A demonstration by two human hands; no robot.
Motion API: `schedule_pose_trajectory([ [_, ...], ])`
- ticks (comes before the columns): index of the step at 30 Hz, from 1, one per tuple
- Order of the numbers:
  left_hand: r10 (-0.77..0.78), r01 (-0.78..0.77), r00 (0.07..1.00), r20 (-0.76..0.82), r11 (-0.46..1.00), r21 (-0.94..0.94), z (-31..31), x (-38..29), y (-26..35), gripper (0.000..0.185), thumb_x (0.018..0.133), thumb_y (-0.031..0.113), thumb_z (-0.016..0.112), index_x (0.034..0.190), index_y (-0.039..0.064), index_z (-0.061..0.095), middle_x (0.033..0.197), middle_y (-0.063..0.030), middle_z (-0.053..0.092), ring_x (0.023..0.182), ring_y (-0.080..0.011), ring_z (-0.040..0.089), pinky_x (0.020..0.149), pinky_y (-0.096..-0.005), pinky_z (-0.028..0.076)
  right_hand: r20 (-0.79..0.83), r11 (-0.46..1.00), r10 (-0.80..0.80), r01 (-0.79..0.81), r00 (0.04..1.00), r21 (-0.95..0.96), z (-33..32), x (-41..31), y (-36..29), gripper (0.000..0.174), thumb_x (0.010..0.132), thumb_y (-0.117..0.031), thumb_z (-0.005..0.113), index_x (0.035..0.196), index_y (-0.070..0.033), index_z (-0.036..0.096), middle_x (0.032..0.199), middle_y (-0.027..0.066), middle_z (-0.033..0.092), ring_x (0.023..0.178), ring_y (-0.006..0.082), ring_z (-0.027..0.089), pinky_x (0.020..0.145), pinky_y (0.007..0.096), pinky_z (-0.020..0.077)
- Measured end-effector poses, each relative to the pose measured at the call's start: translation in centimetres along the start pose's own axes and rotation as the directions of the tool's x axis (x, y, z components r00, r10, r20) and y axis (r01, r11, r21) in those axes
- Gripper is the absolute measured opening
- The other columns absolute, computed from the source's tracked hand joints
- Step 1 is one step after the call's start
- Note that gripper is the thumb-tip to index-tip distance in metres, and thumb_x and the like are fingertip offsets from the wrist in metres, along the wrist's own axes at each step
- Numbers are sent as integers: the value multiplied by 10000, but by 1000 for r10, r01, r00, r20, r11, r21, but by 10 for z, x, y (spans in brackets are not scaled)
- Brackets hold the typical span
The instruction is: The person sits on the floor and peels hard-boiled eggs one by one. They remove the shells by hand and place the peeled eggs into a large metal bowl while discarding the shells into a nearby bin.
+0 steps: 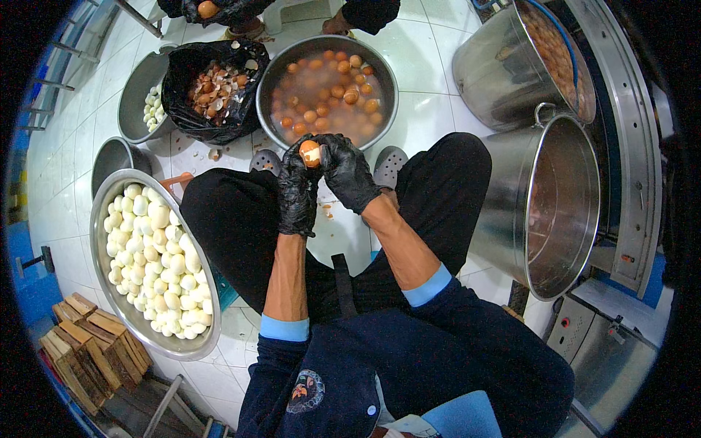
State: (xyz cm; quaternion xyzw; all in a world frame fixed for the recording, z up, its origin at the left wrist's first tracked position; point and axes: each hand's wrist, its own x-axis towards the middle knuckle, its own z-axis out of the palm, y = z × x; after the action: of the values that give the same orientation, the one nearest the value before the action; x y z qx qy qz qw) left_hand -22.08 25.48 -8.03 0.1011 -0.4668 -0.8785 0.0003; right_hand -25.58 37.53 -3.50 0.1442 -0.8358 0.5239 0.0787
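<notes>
Between my two black-gloved hands is a brown egg (310,154), its shell partly off so that a pale band shows. My left hand (299,183) grips it from the left, and my right hand (344,169) touches its right side with bent fingers. Just beyond them stands a round metal basin (395,93) of cloudy water with many brown eggs (350,96). A black plastic bag (175,87) left of the basin holds broken eggshells (218,104). By my left knee, peeled eggs (159,263) fill a large metal bowl (214,328).
Two grey tubs (131,82) (112,159) stand at the left, the farther one with peeled eggs. Tall metal pots (501,202) (482,71) flank my right side. Split firewood (93,350) is stacked lower left. Another person's gloved hand (205,12) holds an egg beyond the bag.
</notes>
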Motion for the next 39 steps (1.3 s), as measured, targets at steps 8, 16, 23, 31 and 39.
schedule_pose_trajectory([
  [8, -190, 147, 969, -155, 956, -255, 4, -4, 5, 415, 997, 336, 533, 1278, 31, 522, 1203, -101, 589, 1108, -217, 583, 890, -326, 540, -34, 969, 169, -160, 985, 189, 9, 0, 33, 188, 904, -69, 516, 1017, -49, 665, 957, 173, 657, 915, 357, 621, 829, 415, 500],
  [16, -162, 141, 976, -148, 979, -144, -5, -2, 1, 376, 990, 351, 544, 1209, 46, 562, 1066, -69, 617, 906, -176, 621, 768, -281, 550, 144, 971, 116, -143, 983, 192, 4, -6, 35, 321, 1005, -265, 530, 1220, -53, 638, 1015, 112, 657, 971, 197, 604, 894, 327, 465],
  [23, -146, 130, 980, -138, 984, -120, -8, 7, -2, 333, 992, 328, 543, 1125, 30, 604, 951, -54, 629, 765, -149, 613, 687, -269, 528, 161, 990, 77, -95, 984, 104, -1, 0, 20, 317, 1004, -250, 524, 1245, -73, 631, 1034, 138, 661, 954, 220, 627, 867, 333, 484],
  [31, -58, 82, 988, -140, 981, 175, 2, -1, 11, 261, 958, 276, 608, 1027, 25, 626, 777, -42, 619, 644, -121, 571, 579, -266, 465, 109, 992, 42, -54, 993, 110, 0, -2, 14, 242, 921, -133, 544, 1127, -92, 664, 1011, 167, 678, 925, 331, 655, 820, 405, 523],
  [39, -112, 137, 972, -206, 984, 114, 6, 0, 8, 274, 951, 267, 622, 1065, 18, 635, 875, -53, 651, 720, -135, 617, 619, -257, 509, 85, 999, 34, -36, 996, 27, 4, -4, 20, 218, 936, -81, 506, 1108, -36, 632, 997, 177, 665, 944, 317, 657, 846, 375, 509],
])
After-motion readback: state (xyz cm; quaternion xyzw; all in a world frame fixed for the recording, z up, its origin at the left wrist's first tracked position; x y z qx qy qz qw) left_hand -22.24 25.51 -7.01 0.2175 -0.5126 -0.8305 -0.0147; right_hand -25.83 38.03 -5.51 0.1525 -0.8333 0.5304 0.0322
